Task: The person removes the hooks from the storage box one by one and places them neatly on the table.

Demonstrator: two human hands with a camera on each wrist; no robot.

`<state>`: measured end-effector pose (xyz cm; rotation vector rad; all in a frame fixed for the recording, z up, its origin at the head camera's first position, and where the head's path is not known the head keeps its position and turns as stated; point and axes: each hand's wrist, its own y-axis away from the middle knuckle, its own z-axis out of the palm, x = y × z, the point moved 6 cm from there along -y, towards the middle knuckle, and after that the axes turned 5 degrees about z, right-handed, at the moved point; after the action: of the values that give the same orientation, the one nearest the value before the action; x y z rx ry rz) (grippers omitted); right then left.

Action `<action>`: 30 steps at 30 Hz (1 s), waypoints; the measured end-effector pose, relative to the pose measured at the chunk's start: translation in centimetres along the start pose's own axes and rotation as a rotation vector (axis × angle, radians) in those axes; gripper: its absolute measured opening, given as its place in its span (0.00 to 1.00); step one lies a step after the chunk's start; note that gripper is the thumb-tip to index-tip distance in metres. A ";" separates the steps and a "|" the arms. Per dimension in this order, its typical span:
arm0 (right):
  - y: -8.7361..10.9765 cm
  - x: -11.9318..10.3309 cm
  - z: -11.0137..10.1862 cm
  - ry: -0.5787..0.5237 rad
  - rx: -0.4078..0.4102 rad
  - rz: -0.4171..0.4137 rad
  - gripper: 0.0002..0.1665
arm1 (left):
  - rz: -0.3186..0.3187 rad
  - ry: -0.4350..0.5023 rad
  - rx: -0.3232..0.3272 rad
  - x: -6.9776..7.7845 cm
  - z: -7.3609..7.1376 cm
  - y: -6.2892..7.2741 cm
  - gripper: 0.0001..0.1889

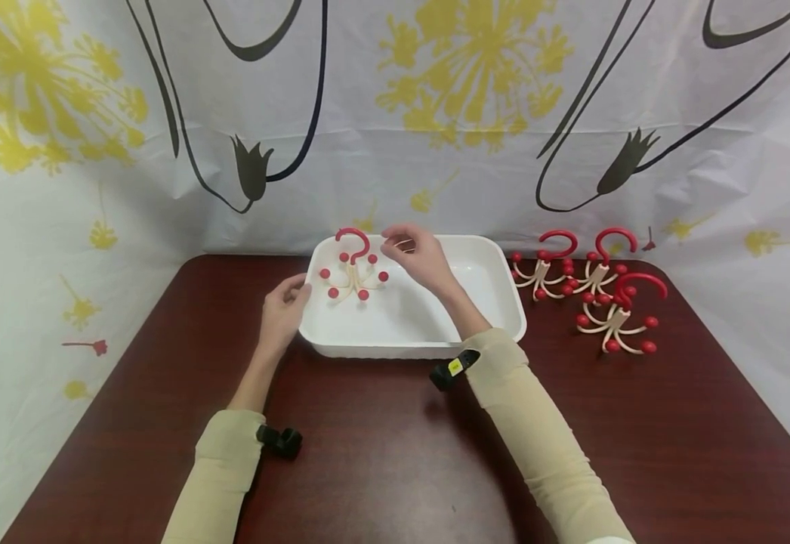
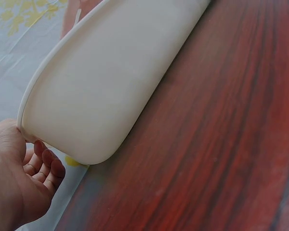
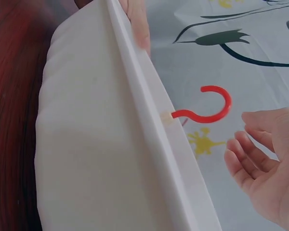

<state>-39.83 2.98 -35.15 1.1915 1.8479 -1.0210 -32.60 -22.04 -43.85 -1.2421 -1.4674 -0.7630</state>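
Note:
A white plastic tray (image 1: 395,332) stands on the table. In its left half stands a small hanger (image 1: 353,279) with a red hook on top and several cream arms ending in red balls. At the tray's left end my left hand (image 1: 282,313) grips the rim; in the left wrist view that hand (image 2: 26,175) has its fingers curled below the edge. My right hand (image 1: 422,257) is over the tray, just right of the hook and apart from it. In the right wrist view, the right hand (image 3: 265,163) is loosely bent and empty beside the red hook (image 3: 214,117).
Right of the tray, three more hangers of the same kind stand close together: one hanger (image 1: 541,276) by the tray's edge, another hanger (image 1: 597,278) beside it, and a nearer hanger (image 1: 618,321). The dark red wooden table (image 1: 361,453) backs onto a patterned curtain (image 1: 340,174).

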 end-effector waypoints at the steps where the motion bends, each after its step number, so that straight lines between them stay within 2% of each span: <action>1: -0.1 0.0 0.3 0.003 -0.001 0.004 0.17 | -0.004 0.000 0.000 0.0 0.0 0.0 0.23; 10: -1.0 -0.5 2.3 0.037 -0.029 0.057 0.20 | 0.004 0.008 -0.002 0.1 0.0 0.1 0.23; 15: -1.4 -0.7 3.3 0.047 -0.048 0.043 0.19 | -0.003 0.021 -0.005 0.1 -0.1 0.2 0.23; 21: -1.8 -0.9 4.1 0.058 -0.040 0.007 0.15 | 0.034 0.019 0.003 0.2 -0.1 0.1 0.21; 30: -2.0 -1.1 4.2 0.078 -0.047 0.003 0.12 | 0.040 0.019 0.000 0.3 0.0 0.1 0.21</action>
<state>-40.73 -1.69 -35.61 1.2210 1.9189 -0.9364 -32.48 -21.88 -43.60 -1.2571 -1.4230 -0.7457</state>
